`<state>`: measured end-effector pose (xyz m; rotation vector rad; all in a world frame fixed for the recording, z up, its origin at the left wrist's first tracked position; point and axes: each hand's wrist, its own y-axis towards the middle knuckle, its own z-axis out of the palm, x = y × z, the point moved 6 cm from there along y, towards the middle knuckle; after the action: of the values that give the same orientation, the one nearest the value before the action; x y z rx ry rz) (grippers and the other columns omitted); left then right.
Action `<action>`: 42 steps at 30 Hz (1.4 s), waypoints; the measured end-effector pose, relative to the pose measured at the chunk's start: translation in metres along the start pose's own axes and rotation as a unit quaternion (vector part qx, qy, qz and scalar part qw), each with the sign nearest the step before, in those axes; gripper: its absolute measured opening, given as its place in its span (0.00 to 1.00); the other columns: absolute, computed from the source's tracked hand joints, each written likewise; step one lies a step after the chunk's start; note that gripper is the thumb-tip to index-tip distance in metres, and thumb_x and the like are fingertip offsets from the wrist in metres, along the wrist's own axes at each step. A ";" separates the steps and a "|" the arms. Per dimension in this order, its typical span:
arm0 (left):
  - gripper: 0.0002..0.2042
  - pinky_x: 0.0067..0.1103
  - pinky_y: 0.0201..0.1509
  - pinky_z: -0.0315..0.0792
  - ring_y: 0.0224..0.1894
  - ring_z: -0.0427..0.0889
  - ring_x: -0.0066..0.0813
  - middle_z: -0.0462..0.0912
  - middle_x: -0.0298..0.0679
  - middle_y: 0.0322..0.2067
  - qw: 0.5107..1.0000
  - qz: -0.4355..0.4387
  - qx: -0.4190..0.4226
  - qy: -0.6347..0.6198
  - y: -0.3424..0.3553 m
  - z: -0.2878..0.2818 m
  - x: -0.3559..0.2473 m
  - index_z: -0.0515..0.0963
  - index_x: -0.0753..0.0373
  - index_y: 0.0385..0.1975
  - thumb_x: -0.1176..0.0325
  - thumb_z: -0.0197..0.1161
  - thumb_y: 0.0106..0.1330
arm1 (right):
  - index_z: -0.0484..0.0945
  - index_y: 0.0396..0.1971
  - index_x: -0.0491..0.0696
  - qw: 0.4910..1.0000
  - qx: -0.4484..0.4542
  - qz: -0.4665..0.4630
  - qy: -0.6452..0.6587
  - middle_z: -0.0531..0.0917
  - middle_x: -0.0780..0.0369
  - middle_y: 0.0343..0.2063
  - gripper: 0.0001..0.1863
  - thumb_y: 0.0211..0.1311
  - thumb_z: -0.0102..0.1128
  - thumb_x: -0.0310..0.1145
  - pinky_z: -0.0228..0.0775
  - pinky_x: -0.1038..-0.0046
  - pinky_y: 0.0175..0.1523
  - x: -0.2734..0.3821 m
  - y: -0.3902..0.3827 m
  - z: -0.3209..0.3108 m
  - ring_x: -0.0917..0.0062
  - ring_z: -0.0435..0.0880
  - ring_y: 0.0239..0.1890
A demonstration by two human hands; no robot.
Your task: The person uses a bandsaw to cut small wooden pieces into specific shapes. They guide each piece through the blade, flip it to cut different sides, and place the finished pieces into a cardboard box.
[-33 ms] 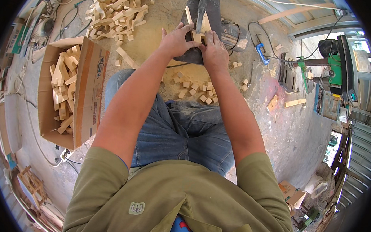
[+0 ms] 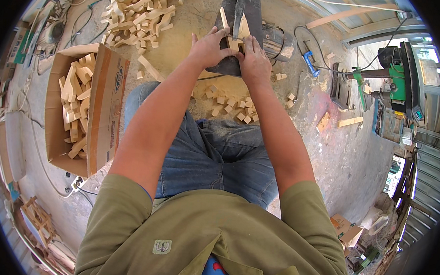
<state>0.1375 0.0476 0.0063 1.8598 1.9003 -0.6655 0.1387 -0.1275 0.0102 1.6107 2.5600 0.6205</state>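
At the top middle stands a small power saw with a dark flat table point(image 2: 255, 10) and a narrow metal arm point(image 2: 240, 10) over it. A pale piece of wood point(image 2: 244, 29) lies on that table, beneath the arm. My left hand point(image 2: 208, 49) presses its thumb and fingers against the wood's left side. From the right, my right hand point(image 2: 254, 62) grips the same piece, its fingers along the edge. Both thumbs nearly meet at the near end. My hands and the arm partly hide the wood and where it is cut.
A motor point(image 2: 278, 43) sits right of the saw table. Small wood offcuts point(image 2: 231, 104) lie below it in sawdust. A cardboard box point(image 2: 104, 111) of curved wooden parts stands left, near a pile of cut wood point(image 2: 139, 14). A blue clamp point(image 2: 311, 64) and green drill press point(image 2: 398, 79) are right.
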 end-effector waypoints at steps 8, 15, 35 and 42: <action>0.52 0.67 0.83 0.38 0.80 0.67 0.47 0.64 0.50 0.80 1.000 -0.001 0.000 0.012 0.004 -0.001 0.002 0.63 0.42 0.82 0.27 0.71 0.58 | 0.73 0.71 0.46 1.000 -0.019 0.008 -0.007 0.79 0.52 0.70 0.32 0.74 0.64 0.46 0.76 0.59 0.69 0.002 0.000 0.001 0.56 0.83 0.67; 0.52 0.65 0.84 0.38 0.81 0.65 0.48 0.64 0.52 0.80 1.000 0.007 0.017 0.007 0.008 -0.004 0.003 0.65 0.43 0.81 0.28 0.72 0.57 | 0.72 0.71 0.42 1.000 -0.002 0.022 0.002 0.79 0.50 0.69 0.34 0.74 0.64 0.47 0.75 0.56 0.71 0.005 0.000 -0.003 0.58 0.81 0.69; 0.44 0.65 0.82 0.44 0.84 0.58 0.48 0.68 0.46 0.79 0.999 0.036 0.023 -0.029 0.003 0.005 0.004 0.60 0.48 0.83 0.41 0.69 0.69 | 0.72 0.76 0.52 0.997 0.059 -0.053 0.008 0.78 0.49 0.70 0.33 0.78 0.59 0.51 0.69 0.58 0.76 -0.015 0.012 -0.005 0.57 0.73 0.76; 0.40 0.62 0.82 0.48 0.82 0.63 0.46 0.71 0.49 0.76 0.998 0.024 -0.015 -0.053 -0.006 0.009 0.002 0.69 0.50 0.79 0.42 0.70 0.69 | 0.71 0.77 0.51 0.996 0.062 -0.060 0.004 0.80 0.48 0.69 0.34 0.78 0.58 0.52 0.70 0.58 0.75 -0.018 0.013 0.000 0.57 0.74 0.76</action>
<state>0.1310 0.0445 -0.0016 1.8094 1.7847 -0.7022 0.1575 -0.1382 0.0117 1.4757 2.7254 0.4677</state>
